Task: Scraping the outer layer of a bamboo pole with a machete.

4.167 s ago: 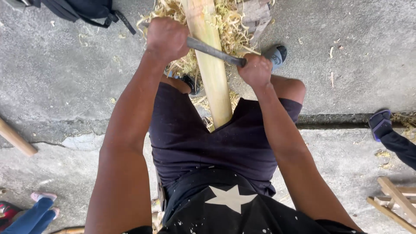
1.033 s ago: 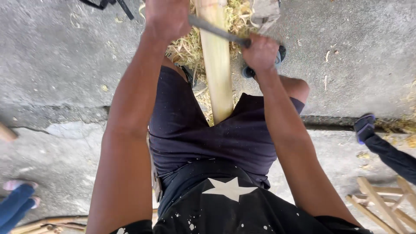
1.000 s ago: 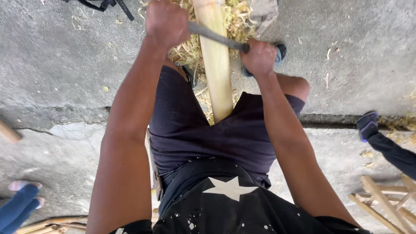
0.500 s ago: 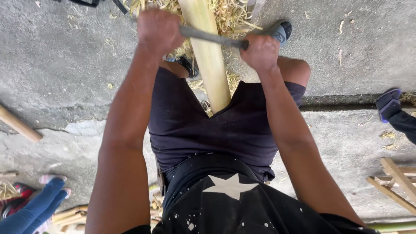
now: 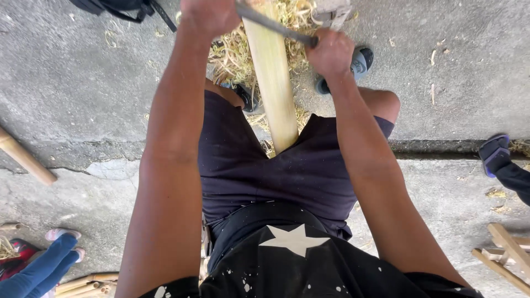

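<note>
A pale yellow bamboo pole [image 5: 271, 77] slants up from between my legs toward the top of the view. Across it lies a dark metal blade [image 5: 276, 27], like a drawknife. My left hand [image 5: 210, 15] is closed on the blade's left end at the top edge. My right hand [image 5: 330, 52] grips its right end, just right of the pole. Straw-coloured shavings [image 5: 234, 49] lie heaped on the concrete around the far part of the pole.
A black bag [image 5: 118, 6] lies at the top left. Another bamboo length [image 5: 25, 157] sits at the left edge, more bamboo pieces [image 5: 83, 284] at bottom left. A person's blue trouser leg [image 5: 38, 270] is bottom left; another's dark shoe [image 5: 494, 154] at right, wooden slats [image 5: 505, 256] below.
Both hands and the blade have shifted farther up the pole, toward the top of the view, after a pull nearer my body half a second ago.
</note>
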